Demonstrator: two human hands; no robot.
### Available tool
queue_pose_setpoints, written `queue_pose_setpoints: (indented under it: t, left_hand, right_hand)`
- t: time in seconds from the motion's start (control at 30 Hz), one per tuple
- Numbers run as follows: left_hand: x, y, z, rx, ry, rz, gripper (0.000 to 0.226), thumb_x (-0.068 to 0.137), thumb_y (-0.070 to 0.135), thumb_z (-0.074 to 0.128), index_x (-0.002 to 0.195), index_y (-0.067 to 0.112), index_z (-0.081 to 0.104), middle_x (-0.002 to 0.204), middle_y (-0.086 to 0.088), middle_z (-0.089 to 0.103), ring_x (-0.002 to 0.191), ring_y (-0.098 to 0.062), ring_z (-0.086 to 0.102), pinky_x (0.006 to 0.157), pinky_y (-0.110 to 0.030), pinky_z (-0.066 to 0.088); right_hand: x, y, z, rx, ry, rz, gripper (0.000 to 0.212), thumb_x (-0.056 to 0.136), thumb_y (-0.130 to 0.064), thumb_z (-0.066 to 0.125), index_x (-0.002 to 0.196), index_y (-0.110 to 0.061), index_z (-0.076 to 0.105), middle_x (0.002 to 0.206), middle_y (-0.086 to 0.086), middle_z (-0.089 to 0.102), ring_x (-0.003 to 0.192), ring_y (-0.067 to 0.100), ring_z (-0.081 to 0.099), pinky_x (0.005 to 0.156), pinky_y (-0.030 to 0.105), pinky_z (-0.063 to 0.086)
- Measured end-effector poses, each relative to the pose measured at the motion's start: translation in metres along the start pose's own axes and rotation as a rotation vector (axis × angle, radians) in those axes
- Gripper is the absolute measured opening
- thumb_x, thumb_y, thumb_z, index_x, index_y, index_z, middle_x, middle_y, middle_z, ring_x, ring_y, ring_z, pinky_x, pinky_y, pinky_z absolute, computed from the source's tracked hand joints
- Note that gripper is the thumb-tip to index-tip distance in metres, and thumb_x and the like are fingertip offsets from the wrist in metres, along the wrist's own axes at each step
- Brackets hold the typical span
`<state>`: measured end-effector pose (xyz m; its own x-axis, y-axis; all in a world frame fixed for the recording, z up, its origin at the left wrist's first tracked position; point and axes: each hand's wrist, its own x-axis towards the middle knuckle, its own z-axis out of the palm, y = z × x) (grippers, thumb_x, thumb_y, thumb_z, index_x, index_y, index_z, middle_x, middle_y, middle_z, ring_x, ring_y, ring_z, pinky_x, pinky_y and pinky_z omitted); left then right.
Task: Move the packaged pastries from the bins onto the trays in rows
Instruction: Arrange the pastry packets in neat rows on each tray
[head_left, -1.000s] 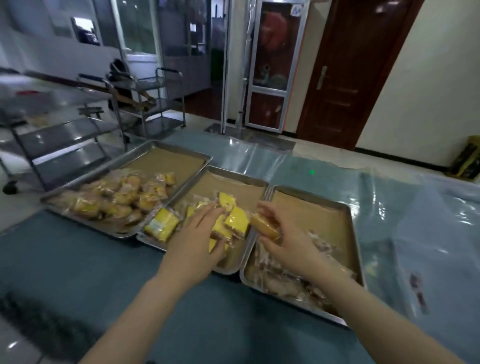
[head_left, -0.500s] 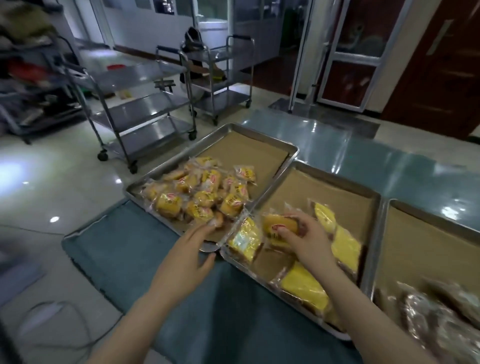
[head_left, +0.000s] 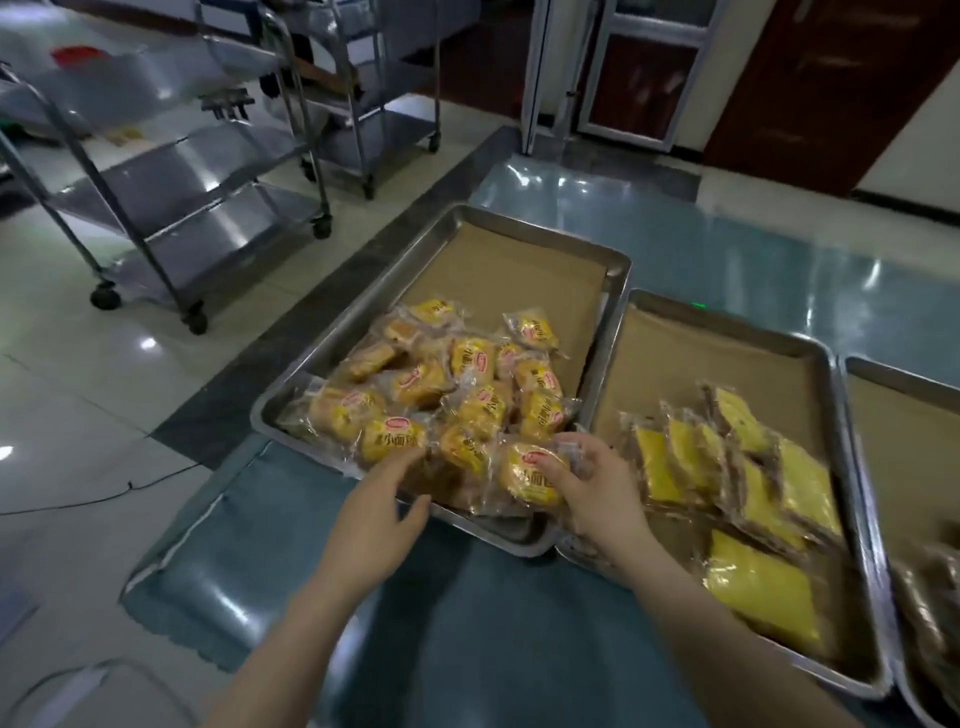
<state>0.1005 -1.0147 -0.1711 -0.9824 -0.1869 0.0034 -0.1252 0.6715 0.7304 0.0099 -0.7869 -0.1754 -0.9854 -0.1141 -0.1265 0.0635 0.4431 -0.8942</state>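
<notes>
Table (head_left: 519, 649), under a glossy blue-green cover, is recorded across the lower frame from 4 to 8 o'clock. Two wheeled steel carts (head_left: 171, 208) are noted on the tiled floor at 10 to 11 o'clock. Three steel trays lined with brown paper are set side by side on the table: left tray (head_left: 358, 317) near frame centre, middle tray (head_left: 844, 467) at its 3 o'clock with the rims just beside each other, and third tray (head_left: 883, 371) cut off at the right edge. Round pastries (head_left: 467, 374) in clear wrappers with red-and-yellow labels are heaped loosely in the near half of the left tray; bare paper is seen in the far half. Yellow packets (head_left: 753, 488), flat and rectangular, are overlapped in the near half of the middle tray. Left hand (head_left: 379, 514) is observed at 6 o'clock of the left tray, fingers loosely extended, fingertips touching a wrapper at the heap's near edge, nothing gripped. Right hand (head_left: 592, 493) is observed at that tray's 5 o'clock corner, thumb and fingers pinching one wrapped bun (head_left: 524, 475) at the heap's near-right edge; whether it is lifted clear cannot be told.
</notes>
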Motion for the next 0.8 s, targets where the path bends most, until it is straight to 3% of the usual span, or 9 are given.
queue_pose_setpoints:
  t: [0.1,0.23,0.37,0.5,0.63,0.8]
  left_hand:
    - [0.017,-0.029,-0.027,0.025,-0.025,0.043,0.05,0.088,0.023,0.059,0.135,0.031,0.044,0.132,0.015,0.048,0.103,0.004,0.045,0.079,-0.005,0.031]
    - [0.037,-0.043,-0.049,-0.009,-0.023,0.074,0.054,0.088,0.021,0.059,0.138,0.027,0.04,0.133,0.012,0.048,0.105,-0.002,0.048,0.084,-0.02,0.035]
    - [0.045,-0.041,-0.053,0.011,-0.087,0.166,0.05,0.088,0.024,0.058,0.135,0.03,0.042,0.134,0.01,0.05,0.114,-0.013,0.052,0.088,-0.022,0.04]
    - [0.056,-0.027,-0.047,0.003,-0.108,0.254,0.046,0.088,0.022,0.059,0.133,0.028,0.047,0.134,0.009,0.049,0.122,-0.007,0.044,0.097,-0.022,0.032]
    - [0.061,0.0,-0.029,-0.039,-0.164,0.333,0.044,0.089,0.024,0.058,0.131,0.034,0.047,0.128,0.02,0.045,0.116,0.003,0.04,0.093,-0.019,0.034]
    - [0.065,0.04,0.004,-0.07,-0.213,0.392,0.043,0.09,0.023,0.057,0.129,0.036,0.048,0.13,0.018,0.049,0.113,0.005,0.044,0.092,-0.014,0.034]
  right_hand:
    - [0.007,-0.016,0.036,-0.046,0.041,0.007,0.042,0.078,-0.042,0.074,0.115,-0.033,0.056,0.103,-0.009,0.063,0.093,0.007,0.061,0.076,0.026,0.054]
    - [0.009,-0.024,0.059,-0.289,0.199,-0.041,0.068,0.075,-0.043,0.077,0.132,-0.026,0.044,0.126,-0.008,0.044,0.117,0.009,0.041,0.097,0.027,0.038]
    - [-0.005,-0.021,0.051,-0.358,0.273,-0.08,0.042,0.083,-0.04,0.069,0.12,-0.028,0.054,0.119,-0.014,0.042,0.113,0.006,0.042,0.09,0.021,0.034]
    - [-0.019,-0.011,0.036,-0.417,0.283,-0.038,0.021,0.087,-0.029,0.064,0.108,-0.03,0.059,0.117,-0.016,0.043,0.115,0.003,0.038,0.096,0.021,0.029]
    - [-0.034,0.008,0.014,-0.439,0.293,0.031,0.018,0.088,-0.023,0.063,0.105,-0.027,0.063,0.114,-0.012,0.048,0.114,0.008,0.043,0.094,0.022,0.032]
    - [-0.051,0.031,-0.035,-0.469,0.35,0.071,0.014,0.085,-0.015,0.065,0.098,-0.021,0.067,0.101,-0.013,0.053,0.103,0.011,0.051,0.088,0.023,0.038]
